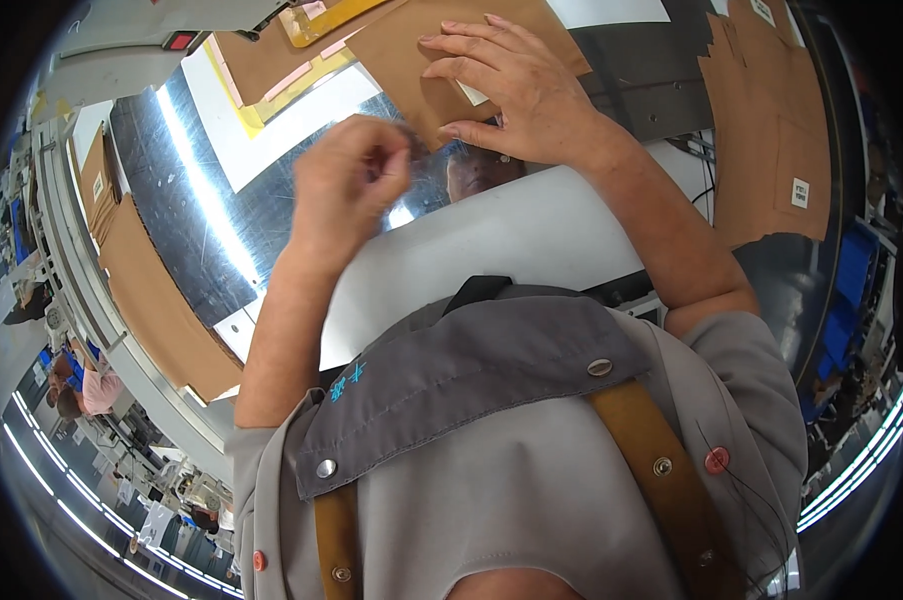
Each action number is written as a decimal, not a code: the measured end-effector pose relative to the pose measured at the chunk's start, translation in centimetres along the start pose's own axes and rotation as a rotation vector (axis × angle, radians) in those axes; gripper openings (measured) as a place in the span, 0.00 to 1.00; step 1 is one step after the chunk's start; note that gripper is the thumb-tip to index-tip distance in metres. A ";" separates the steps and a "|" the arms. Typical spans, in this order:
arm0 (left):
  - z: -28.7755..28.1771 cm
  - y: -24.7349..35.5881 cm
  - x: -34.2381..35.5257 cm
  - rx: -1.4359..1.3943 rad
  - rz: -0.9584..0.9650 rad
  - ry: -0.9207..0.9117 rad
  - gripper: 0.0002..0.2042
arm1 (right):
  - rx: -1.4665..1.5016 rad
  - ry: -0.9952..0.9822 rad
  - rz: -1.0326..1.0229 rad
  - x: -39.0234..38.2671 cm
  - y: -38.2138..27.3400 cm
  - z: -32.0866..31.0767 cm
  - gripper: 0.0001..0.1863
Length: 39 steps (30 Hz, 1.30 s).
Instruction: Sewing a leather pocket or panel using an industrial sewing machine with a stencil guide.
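Observation:
A brown fabric piece point(396, 60) lies at the top middle on the shiny metal work surface point(271, 190). Spread over it is my right hand point(526, 95), its fingers apart and resting on the cloth. Part of a small white label point(471, 94) shows beneath that palm. My left hand point(346, 185) is curled closed over the metal, close to the lower corner of the fabric. Its fingertips face inward, so whatever they pinch, if anything, is hidden.
More brown fabric pieces point(756, 135) with white labels hang over the right side. Another brown stack point(161, 300) lies along the left edge. Upper left are a yellow-edged template point(346, 18), a white sheet point(236, 150) and a pale machine head point(121, 65). Co-workers sit far left.

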<state>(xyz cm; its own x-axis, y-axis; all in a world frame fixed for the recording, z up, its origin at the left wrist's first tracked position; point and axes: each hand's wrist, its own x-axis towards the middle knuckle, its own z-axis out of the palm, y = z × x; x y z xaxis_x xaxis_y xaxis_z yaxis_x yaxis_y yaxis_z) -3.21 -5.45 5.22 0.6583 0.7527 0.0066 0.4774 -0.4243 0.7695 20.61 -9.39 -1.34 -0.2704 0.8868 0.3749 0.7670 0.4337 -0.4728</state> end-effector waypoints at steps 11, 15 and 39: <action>-4.8 -0.6 -7.6 -0.186 -0.095 -0.309 0.08 | -0.106 0.018 -0.045 0.6 -0.2 0.1 0.26; -1.6 1.4 -6.0 0.183 -0.142 0.087 0.06 | -0.070 0.008 -0.071 1.0 -1.1 -0.8 0.25; 6.9 2.1 -5.5 0.657 0.235 0.156 0.08 | -0.096 -0.265 -0.053 7.3 0.9 -1.2 0.21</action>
<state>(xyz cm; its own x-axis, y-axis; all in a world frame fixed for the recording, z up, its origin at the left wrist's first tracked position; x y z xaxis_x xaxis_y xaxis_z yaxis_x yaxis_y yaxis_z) -1.85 -13.90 2.40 0.7193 0.6466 0.2542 0.6174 -0.7627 0.1929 20.09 -2.69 1.94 -0.4443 0.8797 0.1696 0.7962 0.4745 -0.3754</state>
